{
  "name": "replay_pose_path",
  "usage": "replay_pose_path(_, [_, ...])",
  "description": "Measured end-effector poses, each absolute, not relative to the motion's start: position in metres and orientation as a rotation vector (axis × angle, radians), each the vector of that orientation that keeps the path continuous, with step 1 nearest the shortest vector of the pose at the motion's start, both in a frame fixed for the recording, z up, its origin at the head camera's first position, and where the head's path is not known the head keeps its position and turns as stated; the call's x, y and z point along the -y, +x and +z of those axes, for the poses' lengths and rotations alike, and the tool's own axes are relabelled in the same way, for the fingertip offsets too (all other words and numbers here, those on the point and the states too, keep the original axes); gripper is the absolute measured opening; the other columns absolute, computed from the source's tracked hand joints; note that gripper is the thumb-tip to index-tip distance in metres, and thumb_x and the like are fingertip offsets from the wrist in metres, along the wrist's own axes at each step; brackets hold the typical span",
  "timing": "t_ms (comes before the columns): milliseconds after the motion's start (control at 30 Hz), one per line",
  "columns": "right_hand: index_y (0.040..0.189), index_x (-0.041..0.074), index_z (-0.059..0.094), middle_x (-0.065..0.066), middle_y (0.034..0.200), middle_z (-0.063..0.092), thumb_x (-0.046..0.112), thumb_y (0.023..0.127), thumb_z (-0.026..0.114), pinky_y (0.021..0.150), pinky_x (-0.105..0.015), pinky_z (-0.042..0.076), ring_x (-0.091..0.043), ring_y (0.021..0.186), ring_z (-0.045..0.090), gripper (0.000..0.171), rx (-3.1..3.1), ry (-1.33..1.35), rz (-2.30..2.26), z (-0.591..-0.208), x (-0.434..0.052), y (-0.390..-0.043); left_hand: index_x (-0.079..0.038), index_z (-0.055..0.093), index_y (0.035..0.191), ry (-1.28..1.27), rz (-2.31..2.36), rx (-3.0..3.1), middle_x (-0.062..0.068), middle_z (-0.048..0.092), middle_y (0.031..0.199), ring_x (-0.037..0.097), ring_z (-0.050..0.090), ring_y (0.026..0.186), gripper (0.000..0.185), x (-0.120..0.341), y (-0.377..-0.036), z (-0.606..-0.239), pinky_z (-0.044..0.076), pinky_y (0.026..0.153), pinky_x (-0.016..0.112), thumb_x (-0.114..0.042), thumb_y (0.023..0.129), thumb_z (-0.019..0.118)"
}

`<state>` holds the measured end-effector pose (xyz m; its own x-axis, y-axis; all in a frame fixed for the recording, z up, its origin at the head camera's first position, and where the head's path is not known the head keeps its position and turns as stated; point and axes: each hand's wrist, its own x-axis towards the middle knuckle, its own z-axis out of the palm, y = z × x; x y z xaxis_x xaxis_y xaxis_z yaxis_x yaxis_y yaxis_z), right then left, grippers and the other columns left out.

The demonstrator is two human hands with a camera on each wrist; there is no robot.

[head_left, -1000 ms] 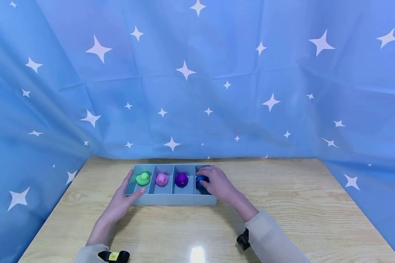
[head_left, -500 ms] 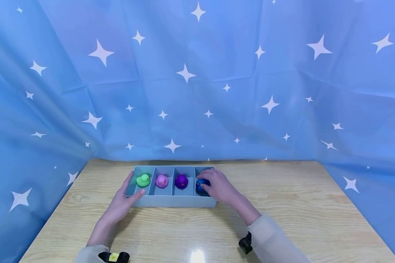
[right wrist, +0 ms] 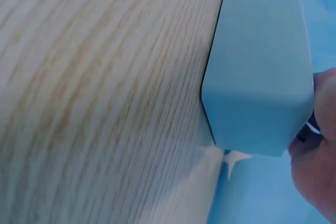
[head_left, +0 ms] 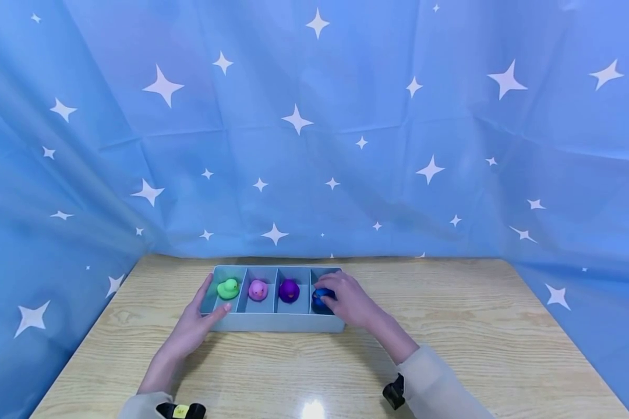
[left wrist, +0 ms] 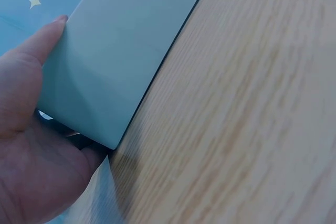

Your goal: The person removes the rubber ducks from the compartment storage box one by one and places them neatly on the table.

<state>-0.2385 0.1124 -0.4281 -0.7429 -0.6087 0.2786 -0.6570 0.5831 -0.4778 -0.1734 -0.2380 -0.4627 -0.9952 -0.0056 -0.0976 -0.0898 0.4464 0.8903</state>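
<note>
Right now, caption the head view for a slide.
Right hand grips blue duck in tray; left hand holds its end.

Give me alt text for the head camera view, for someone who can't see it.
A person's right hand grips a dark blue rubber duck in the rightmost compartment of a pale blue four-slot plastic tray on a light wooden table. The left hand holds the tray's left end; green, pink and purple ducks fill the other slots.
</note>
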Motion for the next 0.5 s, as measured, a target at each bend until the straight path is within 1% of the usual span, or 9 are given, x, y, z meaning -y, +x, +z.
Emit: replay_pose_path(500, [0.118,-0.004,0.073,-0.016,0.121,0.07,0.0,0.094,0.072,0.101,-0.052,0.051,-0.034,0.117,0.062,0.025,2.669,1.115,0.863,-0.4314,-0.1132,-0.2376,-0.025,-0.002,0.167,-0.08,1.628,-2.593,0.022,0.004,0.17,0.048,0.002,0.153,0.094,0.2392,-0.1746,-0.4642,0.01,0.118,0.07,-0.047,0.102,0.062])
